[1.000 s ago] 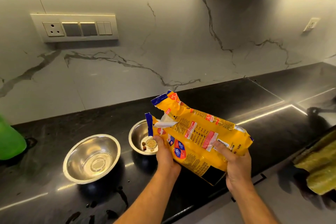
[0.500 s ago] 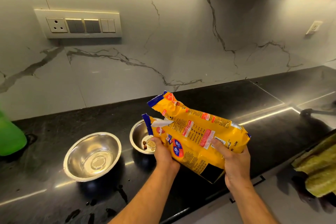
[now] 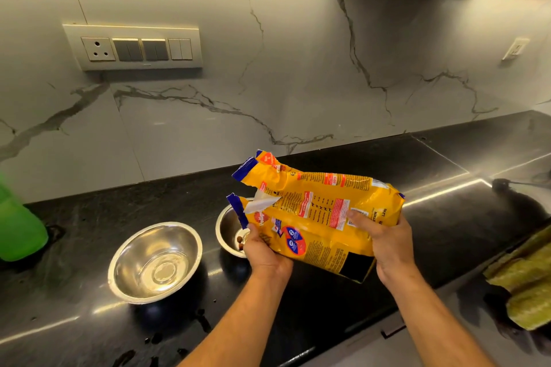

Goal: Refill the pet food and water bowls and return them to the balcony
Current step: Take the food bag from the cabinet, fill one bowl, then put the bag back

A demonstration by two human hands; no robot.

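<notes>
A yellow pet food bag [image 3: 316,211] is tilted with its torn open mouth over a small steel bowl [image 3: 228,226] on the black counter. My left hand [image 3: 264,250] grips the bag near its mouth, and my right hand [image 3: 384,240] grips its rear end. A few brown kibble pieces lie in the small bowl, which the bag and my left hand partly hide. To the left stands a larger steel bowl [image 3: 155,261] with a little clear water in it.
A green bottle [image 3: 18,223] stands at the far left of the counter [image 3: 447,176]. A folded green-yellow cloth [image 3: 527,280] hangs at the right front edge. Water drops lie on the counter in front of the large bowl. A marble wall with a switch panel [image 3: 134,48] rises behind.
The bag's mouth has spread a little wider above the small bowl. Both hands keep their grip in about the same places.
</notes>
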